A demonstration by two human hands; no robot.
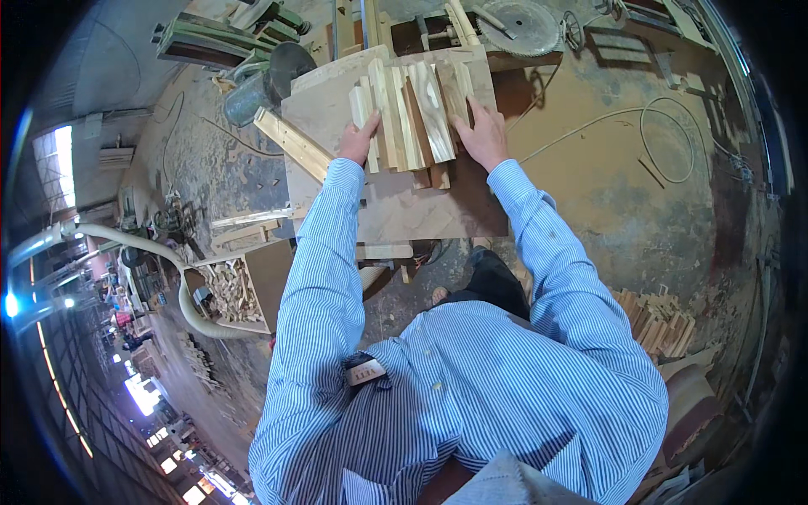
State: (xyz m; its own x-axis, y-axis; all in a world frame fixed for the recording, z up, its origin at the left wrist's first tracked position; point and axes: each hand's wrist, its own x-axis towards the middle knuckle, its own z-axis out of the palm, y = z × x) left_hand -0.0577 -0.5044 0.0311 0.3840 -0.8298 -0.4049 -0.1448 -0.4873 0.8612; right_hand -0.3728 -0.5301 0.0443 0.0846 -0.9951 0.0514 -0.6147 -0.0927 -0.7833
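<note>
A row of short wooden strips (408, 114), pale, reddish-brown and streaked, lies side by side on a dusty flat board (404, 210). My left hand (359, 139) grips the left side of the row, its thumb on the outer pieces. My right hand (481, 139) holds the right side, fingers along the end piece. Shorter brown offcuts (429, 179) show beneath the near end of the row. A longer pale plank (290, 143) lies slanted across the board's left edge.
A circular saw blade (526, 25), green machinery (202, 38) and a grey cylinder (244, 105) stand beyond the board. A box of offcuts (231, 290) with a pale hose (151, 244) is at the left. Wood pieces (652, 324) are piled at the lower right. Cables (640, 126) loop across the floor.
</note>
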